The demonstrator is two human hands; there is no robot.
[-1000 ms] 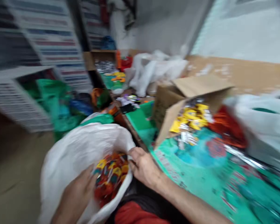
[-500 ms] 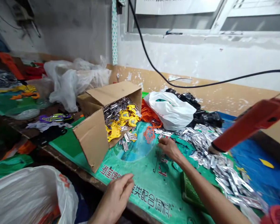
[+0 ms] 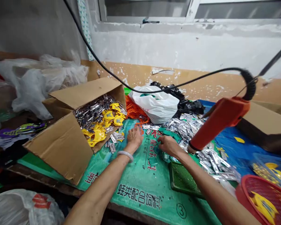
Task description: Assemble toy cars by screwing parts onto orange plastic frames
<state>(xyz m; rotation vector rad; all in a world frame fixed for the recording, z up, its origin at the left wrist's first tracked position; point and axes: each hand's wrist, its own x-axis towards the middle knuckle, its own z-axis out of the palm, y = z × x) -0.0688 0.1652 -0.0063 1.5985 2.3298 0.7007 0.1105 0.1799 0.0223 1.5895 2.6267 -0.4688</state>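
Note:
My left hand [image 3: 134, 137], with a pale bangle [image 3: 125, 153] at its wrist, reaches forward over the green printed sheet [image 3: 131, 175]. Its fingers point away from me, partly hidden behind the back of the hand; nothing shows in them. Close to it lie small silver metal pieces [image 3: 151, 127] and an orange mesh [image 3: 137, 109]. My right hand [image 3: 168, 145] hovers beside the heap of silver pieces [image 3: 184, 126], fingers loosely bent and apart, holding nothing visible. Left of both hands, a cardboard box [image 3: 63, 147] on its side spills silver pieces and yellow plastic parts [image 3: 99, 134].
A red power screwdriver [image 3: 217, 125] hangs at right from a black cable [image 3: 103, 67]. Below it are a green basket [image 3: 184, 178] and a red basket [image 3: 243, 187] with yellow parts. A white bag [image 3: 156, 106] stands behind the hands. The table edge [image 3: 128, 212] runs in front.
My left hand has gone from the front edge forward over the sheet. My right hand stays near the silver pieces. The view has turned right, bringing the red basket further in.

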